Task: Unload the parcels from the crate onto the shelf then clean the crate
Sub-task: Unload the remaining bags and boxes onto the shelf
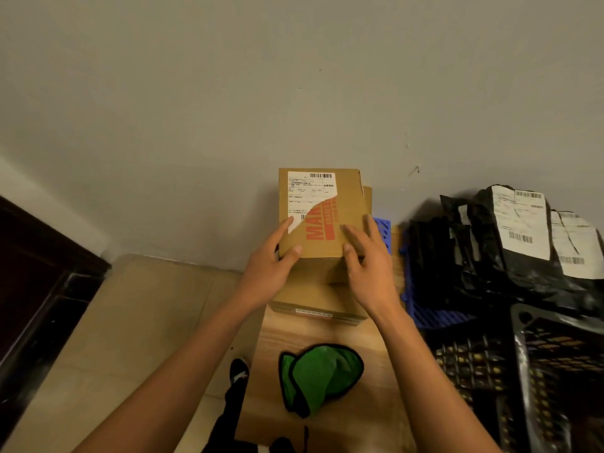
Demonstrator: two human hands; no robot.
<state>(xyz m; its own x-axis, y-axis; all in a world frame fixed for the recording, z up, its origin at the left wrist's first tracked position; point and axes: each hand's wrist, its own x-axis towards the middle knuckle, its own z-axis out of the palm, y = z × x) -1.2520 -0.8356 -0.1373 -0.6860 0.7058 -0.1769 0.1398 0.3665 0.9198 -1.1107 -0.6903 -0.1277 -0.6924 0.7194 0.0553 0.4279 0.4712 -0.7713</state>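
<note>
The wooden shelf (327, 341) was seen spread beneath both hands, running back toward the wall. To the right of the hands a black crate (539, 364) was seen, with a pile of black mailer bags (490, 243) heaped behind it over a blue crate (421, 308). Below the hands, nearer the person, a green cloth (322, 377) was laid on the shelf, presumably kept for the cleaning.

Between the hands the cardboard parcel (322, 214) was found, stacked on a lower carton (318, 299), its torn shipping label turned upward. It was judged stiff and light, with dry, grippy card faces; a hold on opposite side walls, low near the edges, was judged safest, the loose flap at the far right corner being best avoided. A nudge could tip it off the box below.

The left hand (273, 266) was laid on the parcel's near left corner, fingers almost straight and spread, the thumb pressed on the front edge. The right hand (367, 256) was rested flat across the near right corner, fingers extended. Nothing was clasped by either; the parcel was only touched and steadied, as though being squared on the stack.
</note>
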